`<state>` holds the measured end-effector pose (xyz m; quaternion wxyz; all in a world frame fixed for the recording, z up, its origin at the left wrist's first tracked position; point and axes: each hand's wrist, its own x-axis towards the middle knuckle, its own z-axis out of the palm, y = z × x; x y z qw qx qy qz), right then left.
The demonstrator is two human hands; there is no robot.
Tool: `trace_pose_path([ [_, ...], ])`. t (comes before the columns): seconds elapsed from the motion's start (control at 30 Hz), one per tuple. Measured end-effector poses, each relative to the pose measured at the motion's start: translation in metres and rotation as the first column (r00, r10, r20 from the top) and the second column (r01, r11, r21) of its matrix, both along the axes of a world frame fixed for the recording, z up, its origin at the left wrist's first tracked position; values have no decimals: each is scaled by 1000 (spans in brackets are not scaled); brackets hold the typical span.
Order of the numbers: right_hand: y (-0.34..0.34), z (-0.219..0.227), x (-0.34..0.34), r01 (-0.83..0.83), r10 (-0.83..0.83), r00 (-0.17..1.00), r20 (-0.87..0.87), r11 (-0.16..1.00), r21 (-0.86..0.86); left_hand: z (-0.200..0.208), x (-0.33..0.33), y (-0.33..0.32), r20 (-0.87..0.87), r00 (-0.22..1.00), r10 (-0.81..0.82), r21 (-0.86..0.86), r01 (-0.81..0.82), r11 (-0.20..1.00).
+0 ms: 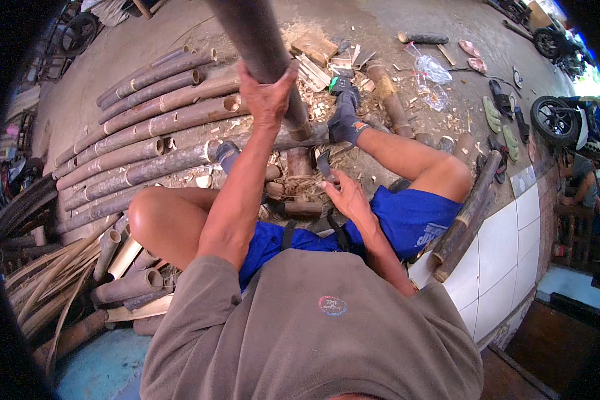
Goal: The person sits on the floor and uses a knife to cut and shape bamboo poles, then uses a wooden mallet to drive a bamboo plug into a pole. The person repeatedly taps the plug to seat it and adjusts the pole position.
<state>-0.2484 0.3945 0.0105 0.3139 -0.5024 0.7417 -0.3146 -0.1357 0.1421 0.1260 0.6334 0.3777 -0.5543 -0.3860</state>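
Observation:
My left hand [267,99] is wrapped around a thick dark bamboo pole [255,40] that rises out of the top of the view. The pole's lower end comes down at a bamboo length lying between my feet. In my right hand [349,198] is a short dark-bladed knife [324,163] with a curved blade, pointing up and away from me. The blade is apart from the pole. A short bamboo stump [300,161] shows just beyond the knife, with shavings around it.
Several cut bamboo poles [173,127] lie side by side on the left. Split strips [53,280] and short tubes are piled at lower left. Wood chips [313,73] and a plastic bag [433,69] litter the floor ahead. Sandals [492,115] and a parked motorbike [555,120] stand at right.

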Motion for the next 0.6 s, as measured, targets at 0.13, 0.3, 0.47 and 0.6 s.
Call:
trace_pose_path([
  [0.13, -11, 23, -10, 29, -29, 999, 22, 999, 24, 4, -5, 0, 20, 999, -28, 7, 27, 1000],
  [0.3, -49, 70, -40, 65, -61, 998, 26, 984, -167, -11, -22, -6, 110, 993, -43, -23, 46, 999],
  [0.47, -156, 268, -59, -151, 141, 926, -351, 989, 1, -13, -16, -5, 125, 989, -76, 18, 74, 997],
  [0.6, -208, 320, -49, -362, 374, 739, -561, 922, 138, -4, -25, 0, 163, 984, -77, -18, 81, 997],
])
